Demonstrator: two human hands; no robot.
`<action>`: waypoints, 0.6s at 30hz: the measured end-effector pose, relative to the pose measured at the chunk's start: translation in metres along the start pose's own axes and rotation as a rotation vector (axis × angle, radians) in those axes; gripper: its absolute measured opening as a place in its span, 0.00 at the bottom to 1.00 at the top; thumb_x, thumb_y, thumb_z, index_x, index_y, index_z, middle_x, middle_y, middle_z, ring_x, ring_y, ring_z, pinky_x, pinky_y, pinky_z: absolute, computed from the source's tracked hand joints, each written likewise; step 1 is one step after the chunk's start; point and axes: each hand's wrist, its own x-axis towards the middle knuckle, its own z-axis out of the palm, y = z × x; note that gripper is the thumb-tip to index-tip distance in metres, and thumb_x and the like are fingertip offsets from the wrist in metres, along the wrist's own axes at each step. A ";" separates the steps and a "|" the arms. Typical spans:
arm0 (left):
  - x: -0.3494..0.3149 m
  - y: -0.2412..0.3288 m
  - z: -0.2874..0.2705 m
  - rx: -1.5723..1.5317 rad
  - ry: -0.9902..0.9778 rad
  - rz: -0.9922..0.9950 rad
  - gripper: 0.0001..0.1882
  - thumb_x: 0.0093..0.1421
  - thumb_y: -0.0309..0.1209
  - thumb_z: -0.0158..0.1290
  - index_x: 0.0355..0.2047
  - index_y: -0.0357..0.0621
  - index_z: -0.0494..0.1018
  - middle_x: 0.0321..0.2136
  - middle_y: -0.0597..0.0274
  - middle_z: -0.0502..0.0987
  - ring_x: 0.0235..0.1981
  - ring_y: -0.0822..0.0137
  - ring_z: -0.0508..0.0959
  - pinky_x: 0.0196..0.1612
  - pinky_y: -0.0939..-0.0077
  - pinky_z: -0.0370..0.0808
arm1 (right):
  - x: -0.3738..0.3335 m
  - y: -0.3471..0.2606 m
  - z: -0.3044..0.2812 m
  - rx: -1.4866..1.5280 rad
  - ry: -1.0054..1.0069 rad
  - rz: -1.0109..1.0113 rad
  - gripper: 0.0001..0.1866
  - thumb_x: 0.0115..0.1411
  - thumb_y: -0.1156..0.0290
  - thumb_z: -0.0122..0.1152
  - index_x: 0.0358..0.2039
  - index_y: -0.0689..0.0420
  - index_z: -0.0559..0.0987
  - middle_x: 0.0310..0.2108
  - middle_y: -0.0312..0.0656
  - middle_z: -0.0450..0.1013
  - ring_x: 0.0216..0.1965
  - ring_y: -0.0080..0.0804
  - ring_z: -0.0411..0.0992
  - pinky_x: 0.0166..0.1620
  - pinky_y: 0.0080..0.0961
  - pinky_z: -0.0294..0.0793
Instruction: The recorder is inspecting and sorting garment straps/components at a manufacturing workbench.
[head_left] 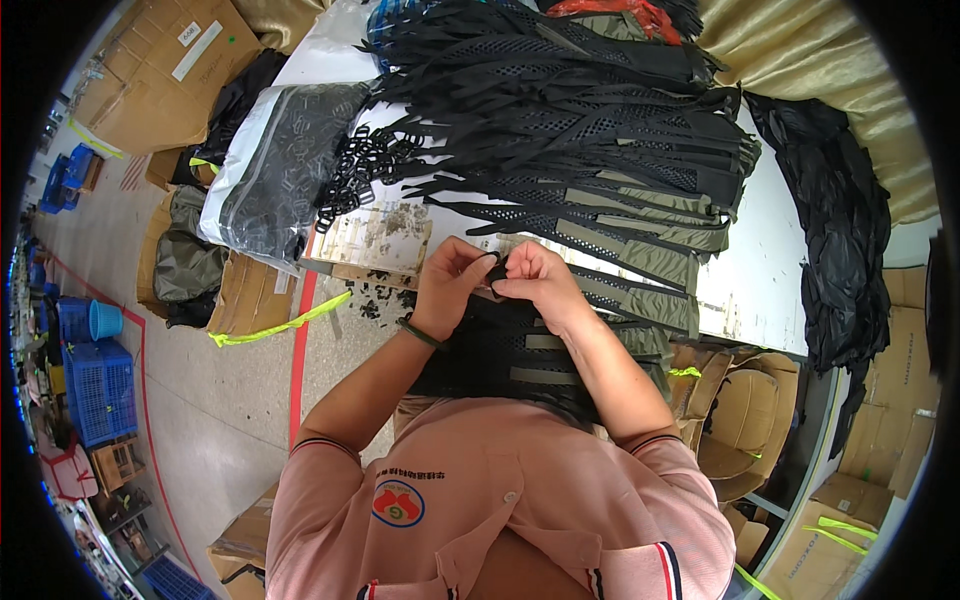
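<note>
Presently, left hand (453, 282) and right hand (540, 277) pinch a small black piece (498, 272); slackened grip could drop it onto the black fabric (462, 360).

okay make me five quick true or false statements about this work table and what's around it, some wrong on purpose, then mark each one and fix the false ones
1. The left hand and right hand both pinch a small black piece. True.
2. The dark wristband is on the right arm. False: it is on the left.
3. Loose black buckles lie beside a plastic bag. True.
4. The black mesh strips lie left of the buckles. False: they lie to the right.
5. The round light-blue basket stands on the white table. False: it is away from the table, at the far left.
</note>
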 end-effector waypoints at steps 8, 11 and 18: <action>-0.010 0.003 0.001 0.080 -0.152 0.169 0.05 0.61 0.22 0.53 0.37 0.39 0.71 0.34 0.66 0.76 0.35 0.80 0.73 0.40 0.85 0.70 | -0.004 0.001 0.002 0.109 0.037 0.003 0.14 0.48 0.88 0.60 0.27 0.56 0.67 0.21 0.30 0.68 0.22 0.16 0.66 0.26 0.14 0.65; -0.011 0.001 0.000 0.022 -0.169 0.247 0.05 0.61 0.21 0.51 0.38 0.39 0.70 0.38 0.65 0.76 0.38 0.78 0.73 0.44 0.84 0.69 | -0.008 -0.002 0.008 0.186 0.090 -0.021 0.14 0.48 0.88 0.60 0.26 0.55 0.67 0.22 0.30 0.68 0.23 0.16 0.66 0.27 0.14 0.65; -0.012 -0.003 0.002 0.013 -0.152 0.278 0.07 0.61 0.20 0.50 0.40 0.39 0.70 0.38 0.64 0.76 0.39 0.78 0.73 0.45 0.84 0.69 | -0.009 0.017 0.014 -0.201 0.229 -0.371 0.14 0.51 0.87 0.61 0.28 0.55 0.67 0.25 0.31 0.69 0.26 0.15 0.68 0.28 0.12 0.65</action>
